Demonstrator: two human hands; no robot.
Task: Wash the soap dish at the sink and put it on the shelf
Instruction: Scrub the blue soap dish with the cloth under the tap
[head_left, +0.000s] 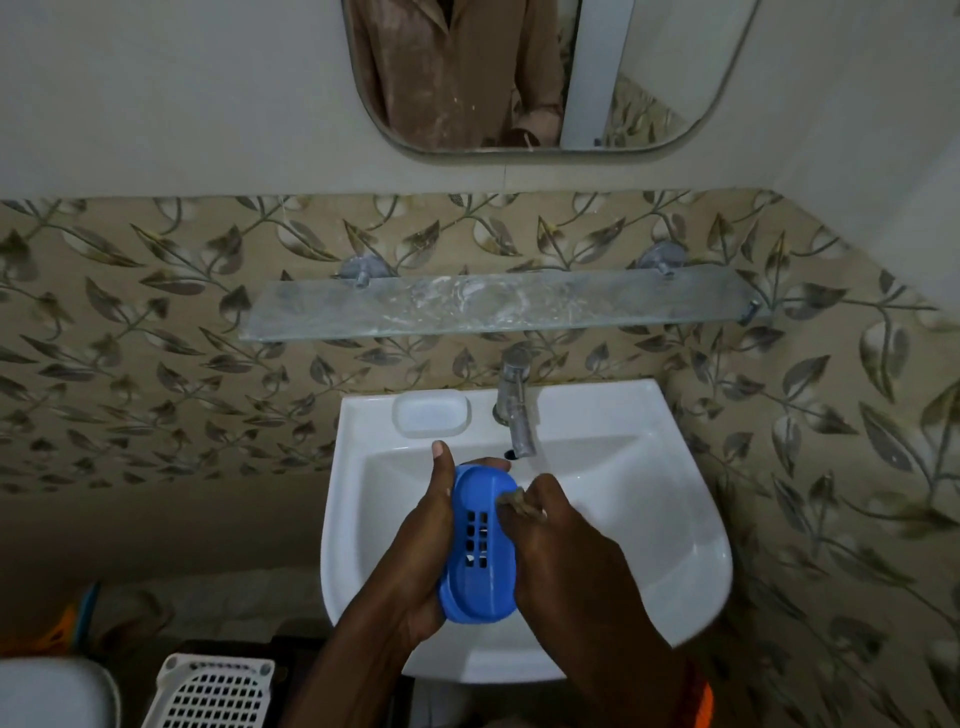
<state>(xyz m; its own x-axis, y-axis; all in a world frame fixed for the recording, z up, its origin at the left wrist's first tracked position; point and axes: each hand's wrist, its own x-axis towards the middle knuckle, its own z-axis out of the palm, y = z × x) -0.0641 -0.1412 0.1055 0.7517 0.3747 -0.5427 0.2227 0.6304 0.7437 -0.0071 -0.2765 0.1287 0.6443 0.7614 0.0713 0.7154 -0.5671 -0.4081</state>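
Note:
A blue plastic soap dish (480, 551) with a grid of drain holes is held over the white sink (649, 525), just below the chrome tap (517, 410). My left hand (423, 540) grips its left side, thumb up along the edge. My right hand (558, 540) pinches a small brownish scrubber (514, 501) against the dish's upper right rim. The glass shelf (498, 306) hangs on the wall above the tap, streaked with white residue and carrying nothing.
A moulded soap recess (431, 414) sits on the sink's back ledge, left of the tap. A mirror (545, 78) hangs above the shelf. A white perforated basket (213, 693) and a white rounded object (52, 693) stand at the lower left.

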